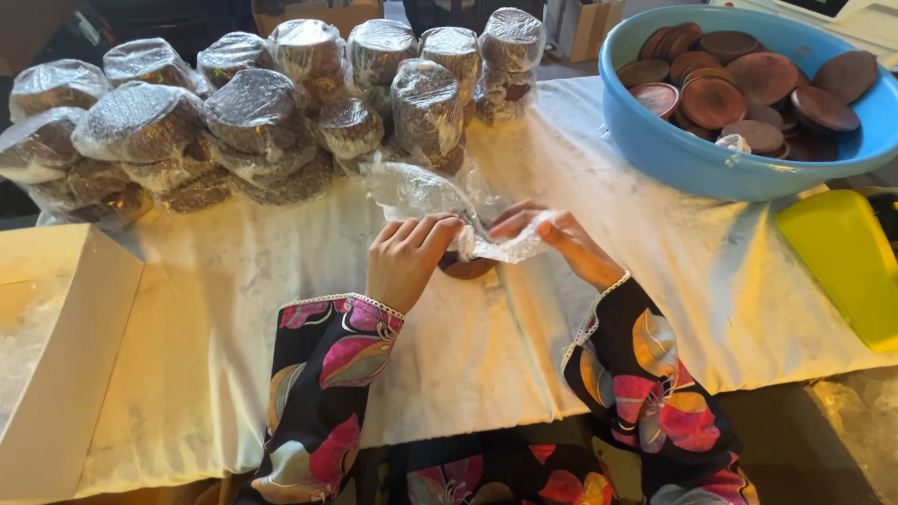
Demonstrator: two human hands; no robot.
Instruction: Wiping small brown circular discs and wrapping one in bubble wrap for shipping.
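Both hands meet over the middle of the worktop (468, 346), which is draped in a creased white cloth. The left hand (407, 260) is curled with its fingers bent down and closed on the edge of a thin, crinkled sheet of clear plastic wrap (421, 194), and the right hand (561, 241) pinches the other end of the same sheet between thumb and fingertips, so the wrap is bunched between them and rises loosely behind the knuckles. Under the wrap, just below where the two hands come together, a flat round dark brown disc (468, 269) lies on the cloth, only its lower rim showing. Both forearms wear black sleeves with a pink, orange and white floral print and pale trim at the cuffs. Across the back of the worktop stands a heap of round stacks of dark discs already wrapped in shiny clear plastic (253, 117), piled two and three high and leaning on one another. At the back right a big round blue plastic basin (692, 164) holds many unwrapped brown discs (748, 79), lying flat and overlapping. A yellow-green plastic tray (842, 262) rests at the right edge, just in front of the basin. At the left edge, well apart from the hands, sits an open white cardboard box (75, 374) with clear plastic visible inside.
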